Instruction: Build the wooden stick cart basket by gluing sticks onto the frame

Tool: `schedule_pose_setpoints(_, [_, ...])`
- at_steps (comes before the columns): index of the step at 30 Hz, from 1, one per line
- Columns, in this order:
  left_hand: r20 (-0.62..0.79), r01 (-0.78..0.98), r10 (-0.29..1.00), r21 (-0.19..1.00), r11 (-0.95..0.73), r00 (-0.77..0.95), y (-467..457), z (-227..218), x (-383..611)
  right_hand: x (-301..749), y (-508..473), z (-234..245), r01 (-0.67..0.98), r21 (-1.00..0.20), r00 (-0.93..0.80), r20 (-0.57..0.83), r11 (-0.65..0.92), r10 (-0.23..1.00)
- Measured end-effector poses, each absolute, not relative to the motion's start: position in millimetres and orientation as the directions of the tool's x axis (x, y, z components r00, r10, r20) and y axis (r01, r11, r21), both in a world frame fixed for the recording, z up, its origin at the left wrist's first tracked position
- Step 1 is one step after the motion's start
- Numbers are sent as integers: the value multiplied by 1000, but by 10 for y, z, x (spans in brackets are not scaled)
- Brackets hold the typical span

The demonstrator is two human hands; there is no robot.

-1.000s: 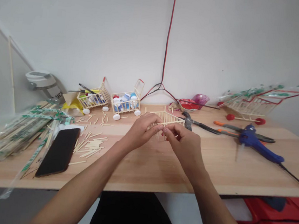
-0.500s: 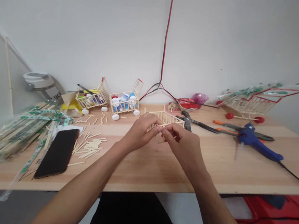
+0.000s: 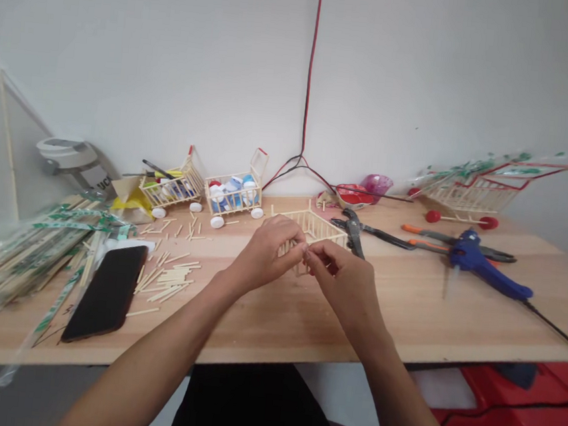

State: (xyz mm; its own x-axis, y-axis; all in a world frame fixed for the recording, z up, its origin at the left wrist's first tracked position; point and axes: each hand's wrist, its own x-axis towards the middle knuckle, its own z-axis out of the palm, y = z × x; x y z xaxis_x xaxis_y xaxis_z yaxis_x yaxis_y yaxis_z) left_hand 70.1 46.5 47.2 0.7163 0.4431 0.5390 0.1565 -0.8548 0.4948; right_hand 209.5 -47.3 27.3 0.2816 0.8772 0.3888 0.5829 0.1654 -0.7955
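Observation:
A small basket frame (image 3: 327,226) of thin wooden sticks stands on the table in front of me, partly hidden behind my hands. My left hand (image 3: 271,252) is closed at its near left side, thumb and fingers pinched on the frame. Against those fingertips, my right hand (image 3: 345,279) pinches at the near corner. Whatever is between the right fingertips is too small and covered to make out. A bit of red shows beneath the right fingers.
Left lie cut sticks (image 3: 171,281), a phone (image 3: 105,293) and bagged sticks (image 3: 39,246). Behind are two small stick carts (image 3: 233,196) with white wheels. Pliers (image 3: 354,233), a blue glue gun (image 3: 489,269) with its cord and a red-wheeled cart (image 3: 466,198) stand right.
The whole view has shifted slightly. Both hands stay together at the basket frame's near corner, with only small finger movement.

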Motion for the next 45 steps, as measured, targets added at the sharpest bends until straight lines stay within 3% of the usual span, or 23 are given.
schedule_pose_setpoints(11, [533,182,428,452,-873,730,428,475,715,2094,-494,195,581,-798,294,388,159,873])
schedule_pose_setpoints(24, [520,215,477,485,-848,709,440,468,713,2057,-438,141,618,-755,315,493,219,811])
schedule_pose_setpoints(31, [544,257,502,464,-848,672,464,456,710,2096,-515,181,614,-773,349,451,163,821])
schedule_pose_setpoints(38, [592,264,534,484,-835,604,511,469,694,2565,-697,104,641,-767,521,413,-24,747])
schedule_pose_setpoints(45, [582,267,475,409,-872,660,463,461,716,2831,-755,-150,529,-848,542,298,-43,786])
